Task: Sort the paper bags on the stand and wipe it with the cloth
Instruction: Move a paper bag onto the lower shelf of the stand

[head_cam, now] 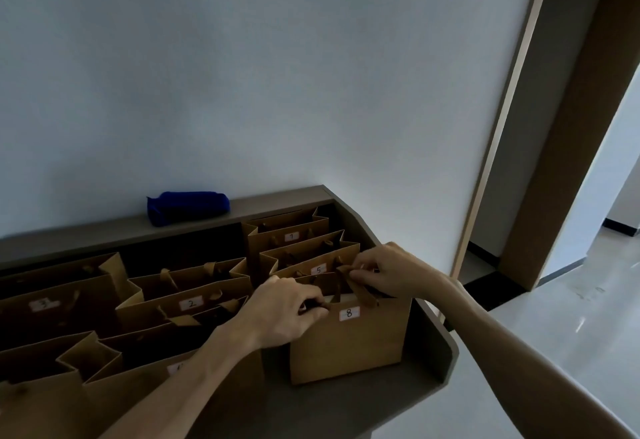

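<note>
Several brown paper bags with numbered white labels stand on the dark stand (pixel 429 352). The bag marked 8 (pixel 349 345) is nearest on the right. My left hand (pixel 287 314) pinches its near rim beside the label, and my right hand (pixel 388 272) pinches its ribbon handle at the far rim. Behind it stand the bag marked 5 (pixel 317 267) and the bag marked 7 (pixel 289 236). To the left are the bag marked 2 (pixel 190 303) and the bag marked 3 (pixel 45 303). A folded blue cloth (pixel 187 206) lies on the stand's back ledge.
A white wall (pixel 242 75) rises directly behind the stand. A wooden door frame (pixel 498 127) stands to the right, with an open doorway and a pale tiled floor (pixel 554 334) beyond. The stand's right end wall sits close to bag 8.
</note>
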### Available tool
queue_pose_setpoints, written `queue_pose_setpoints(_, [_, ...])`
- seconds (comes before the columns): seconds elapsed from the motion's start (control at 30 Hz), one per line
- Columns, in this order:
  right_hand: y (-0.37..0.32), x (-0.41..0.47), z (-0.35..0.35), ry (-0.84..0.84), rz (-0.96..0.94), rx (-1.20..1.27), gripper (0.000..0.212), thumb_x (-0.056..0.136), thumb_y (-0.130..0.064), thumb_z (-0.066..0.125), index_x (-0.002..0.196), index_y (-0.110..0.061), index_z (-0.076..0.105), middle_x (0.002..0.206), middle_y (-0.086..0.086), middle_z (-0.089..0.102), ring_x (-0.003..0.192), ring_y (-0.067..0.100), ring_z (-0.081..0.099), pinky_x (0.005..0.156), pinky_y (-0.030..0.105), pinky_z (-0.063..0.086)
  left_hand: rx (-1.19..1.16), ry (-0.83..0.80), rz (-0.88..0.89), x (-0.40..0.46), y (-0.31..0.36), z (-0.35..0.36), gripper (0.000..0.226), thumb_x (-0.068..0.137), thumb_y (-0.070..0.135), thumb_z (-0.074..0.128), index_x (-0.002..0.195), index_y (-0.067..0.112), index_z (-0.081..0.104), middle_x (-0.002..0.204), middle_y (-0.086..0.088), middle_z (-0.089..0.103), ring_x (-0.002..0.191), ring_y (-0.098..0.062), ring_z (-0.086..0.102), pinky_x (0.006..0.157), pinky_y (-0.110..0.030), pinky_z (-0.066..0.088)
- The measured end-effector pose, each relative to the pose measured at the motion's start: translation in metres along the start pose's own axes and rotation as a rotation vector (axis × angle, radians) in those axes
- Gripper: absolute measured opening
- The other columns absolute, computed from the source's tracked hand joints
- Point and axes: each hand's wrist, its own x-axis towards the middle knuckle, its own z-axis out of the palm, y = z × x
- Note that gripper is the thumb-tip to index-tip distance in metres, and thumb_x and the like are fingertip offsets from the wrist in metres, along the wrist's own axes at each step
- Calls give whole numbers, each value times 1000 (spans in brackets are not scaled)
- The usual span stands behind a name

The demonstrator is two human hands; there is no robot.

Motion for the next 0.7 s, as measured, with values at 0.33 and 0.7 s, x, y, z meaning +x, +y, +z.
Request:
queue_pose_setpoints(0.33, [11,19,-1,-10,-99,-6,20,94,-38,62,106,-23,67,107,-5,60,95,7,58,85,24,51,0,-58,-9,-6,10,-3,25,94,43,50,116,33,60,112,13,61,88,9,45,73,-5,28])
queue_pose_setpoints(0.7, [7,-19,22,6,-189,44,25,100,-30,53,123,-25,62,112,-16,63,94,-4,59,83,13,50,1,-62,22,-40,32,4,31,94,46,48,122,36,54,123,16,54,87,18,32,79,-1,21])
